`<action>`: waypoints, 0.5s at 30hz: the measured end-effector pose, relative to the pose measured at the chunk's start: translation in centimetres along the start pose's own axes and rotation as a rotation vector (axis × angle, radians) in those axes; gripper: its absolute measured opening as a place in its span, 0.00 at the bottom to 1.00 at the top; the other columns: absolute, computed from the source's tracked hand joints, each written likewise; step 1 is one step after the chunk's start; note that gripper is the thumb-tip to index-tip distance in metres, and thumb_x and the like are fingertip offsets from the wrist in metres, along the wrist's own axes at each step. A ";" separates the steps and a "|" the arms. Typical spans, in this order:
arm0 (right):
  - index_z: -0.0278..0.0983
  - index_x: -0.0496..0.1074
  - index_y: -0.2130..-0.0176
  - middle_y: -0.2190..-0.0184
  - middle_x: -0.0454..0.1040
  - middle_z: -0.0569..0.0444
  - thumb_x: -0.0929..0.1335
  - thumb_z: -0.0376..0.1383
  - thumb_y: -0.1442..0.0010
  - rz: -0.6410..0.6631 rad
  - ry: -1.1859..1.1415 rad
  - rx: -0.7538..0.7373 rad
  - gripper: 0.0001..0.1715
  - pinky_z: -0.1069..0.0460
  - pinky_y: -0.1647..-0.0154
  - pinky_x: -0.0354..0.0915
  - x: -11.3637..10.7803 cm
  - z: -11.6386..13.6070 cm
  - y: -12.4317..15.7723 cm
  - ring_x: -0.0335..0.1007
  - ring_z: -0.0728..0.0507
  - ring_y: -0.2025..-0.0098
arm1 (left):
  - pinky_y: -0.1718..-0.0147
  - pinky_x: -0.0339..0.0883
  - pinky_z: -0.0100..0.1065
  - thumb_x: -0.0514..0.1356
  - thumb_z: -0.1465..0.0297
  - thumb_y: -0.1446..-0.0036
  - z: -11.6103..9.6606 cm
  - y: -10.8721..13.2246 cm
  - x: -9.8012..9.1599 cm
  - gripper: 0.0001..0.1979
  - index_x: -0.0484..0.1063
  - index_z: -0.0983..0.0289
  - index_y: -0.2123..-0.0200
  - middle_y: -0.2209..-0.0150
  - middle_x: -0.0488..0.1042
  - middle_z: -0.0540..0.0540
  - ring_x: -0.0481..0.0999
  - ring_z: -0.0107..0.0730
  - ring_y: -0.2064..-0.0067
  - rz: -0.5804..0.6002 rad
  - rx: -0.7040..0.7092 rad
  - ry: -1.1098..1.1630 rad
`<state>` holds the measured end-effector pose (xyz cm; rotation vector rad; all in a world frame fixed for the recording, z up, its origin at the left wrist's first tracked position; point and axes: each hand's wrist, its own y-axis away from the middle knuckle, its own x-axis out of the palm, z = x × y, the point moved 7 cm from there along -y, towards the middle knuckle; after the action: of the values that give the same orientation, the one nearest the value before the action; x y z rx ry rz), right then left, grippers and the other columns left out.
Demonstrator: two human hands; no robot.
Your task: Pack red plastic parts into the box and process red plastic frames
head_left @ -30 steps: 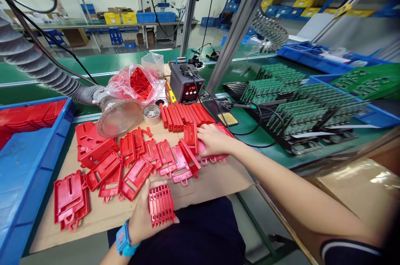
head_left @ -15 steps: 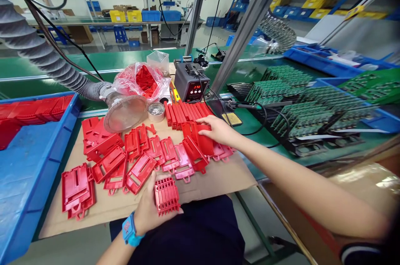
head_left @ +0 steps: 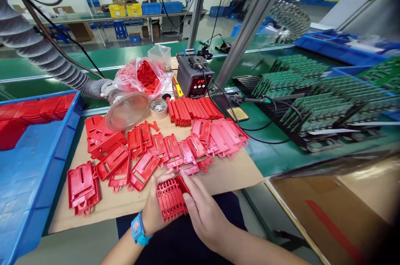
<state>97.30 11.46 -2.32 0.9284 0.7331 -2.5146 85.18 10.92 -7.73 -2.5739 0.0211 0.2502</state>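
Note:
My left hand [head_left: 152,211], with a blue watch on its wrist, is wrapped round a stack of red plastic covers [head_left: 170,201] held on edge above my lap. My right hand [head_left: 204,213] presses another red plastic cover [head_left: 183,183] against the right side of that stack, its fingers partly hiding the piece. Just beyond my hands, loose red covers [head_left: 144,170] with slots and small loops lie spread over a cardboard sheet [head_left: 225,177]. Behind them stands a row of narrow red pieces [head_left: 193,111].
A blue tray [head_left: 34,165] holding red covers is at left. A fume hose hood [head_left: 128,111], a round tin [head_left: 158,108], a bag of red parts [head_left: 148,76] and a soldering station [head_left: 196,77] stand behind. Racked green circuit boards [head_left: 290,86] are at right.
My right hand has come from the covers at the back right to the stack, bringing a red cover with it. My left hand keeps holding the stack; the view has shifted slightly.

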 end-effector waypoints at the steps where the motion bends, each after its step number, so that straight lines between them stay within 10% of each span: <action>1: 0.37 0.41 0.35 0.41 0.57 0.43 0.55 0.33 0.36 0.062 -0.049 0.021 0.32 0.44 0.43 0.59 0.5 -0.2 0.1 0.53 0.40 0.40 | 0.48 0.58 0.57 0.64 0.62 0.52 0.2 0.0 -0.1 0.52 0.26 0.51 0.37 0.48 0.63 0.63 0.63 0.50 0.44 -0.002 -0.033 0.020; 6: 0.34 0.57 0.41 0.49 0.68 0.44 0.56 0.46 0.36 0.361 -0.142 -0.074 0.29 0.46 0.47 0.62 -2.4 -2.3 -1.2 0.64 0.41 0.47 | 0.53 0.65 0.53 0.66 0.67 0.55 0.8 0.2 0.2 0.55 0.27 0.52 0.37 0.49 0.65 0.61 0.68 0.48 0.48 0.040 -0.109 0.046; 10: 0.34 0.71 0.55 0.60 0.72 0.43 0.60 0.38 0.39 0.118 0.463 0.118 0.17 0.43 0.52 0.62 -10.0 -10.1 -6.3 0.67 0.39 0.56 | 0.50 0.63 0.51 0.66 0.69 0.56 0.8 0.2 0.1 0.54 0.29 0.53 0.37 0.50 0.66 0.60 0.67 0.45 0.48 0.019 -0.111 -0.002; 15: 0.33 0.67 0.48 0.56 0.66 0.42 0.75 0.42 0.60 0.449 0.682 0.116 0.40 0.43 0.51 0.59 -11.2 -15.6 -11.2 0.62 0.35 0.54 | 0.49 0.62 0.52 0.65 0.66 0.54 0.9 0.4 0.0 0.53 0.28 0.52 0.37 0.50 0.66 0.59 0.68 0.44 0.48 -0.004 -0.146 0.005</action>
<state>107.48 31.13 -1.02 1.8004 0.4770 -1.8517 85.01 11.06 -8.66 -2.7190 -0.0006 0.2525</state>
